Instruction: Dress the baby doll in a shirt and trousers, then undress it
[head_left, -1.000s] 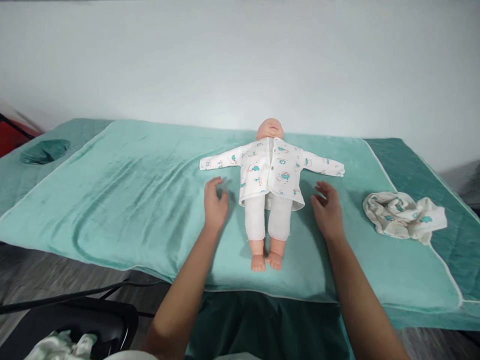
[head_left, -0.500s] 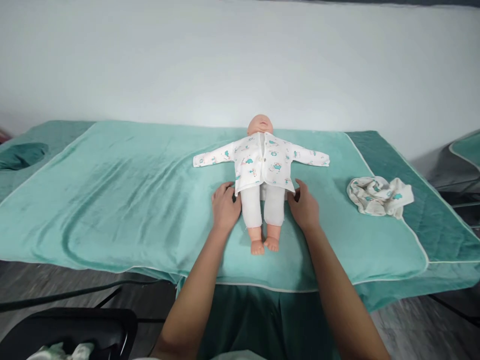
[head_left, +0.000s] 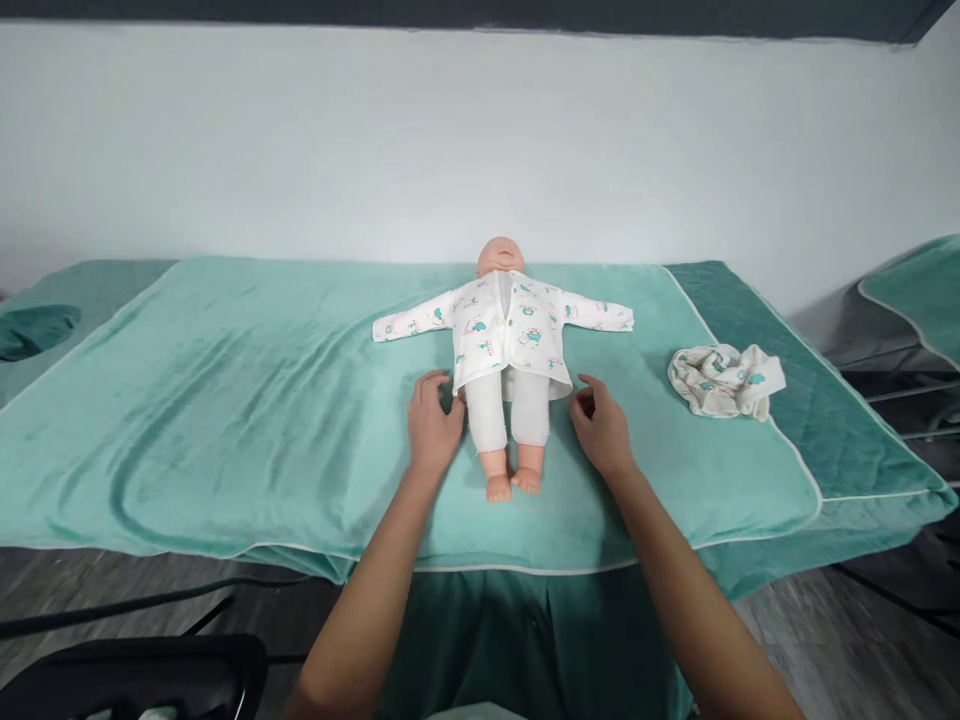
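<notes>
My left hand (head_left: pixel 433 425) lies on the teal blanket (head_left: pixel 225 400) just left of centre frame. Its fingers are loosely curved and spread, and the tips are against the outside of the doll's (head_left: pixel 504 340) white trousers (head_left: pixel 504 420), right under the jacket hem. It holds nothing; it only rests beside the hip. My right hand (head_left: pixel 600 432) mirrors it on the other side, a little right of centre. The thumb and forefinger are apart in a half-open pinch just beside the hem corner of the printed jacket (head_left: pixel 501 330). As far as I can see, nothing is caught between them.

The doll is in the middle of the frame, flat on its back. Its head points toward the white wall (head_left: pixel 450 150) and its bare feet point toward me. Both sleeves are stretched straight out sideways. Lying this way, the front of the jacket faces up and both hips sit within easy reach, which I judge is why my hands flank it evenly. The blanket gives it a soft, flat bed over the darker green cover (head_left: pixel 840 420).

A crumpled printed garment (head_left: pixel 724 380) sits at right of frame, well apart from the doll but on the same blanket. A dark chair (head_left: pixel 150 675) shows in the lower left corner.
</notes>
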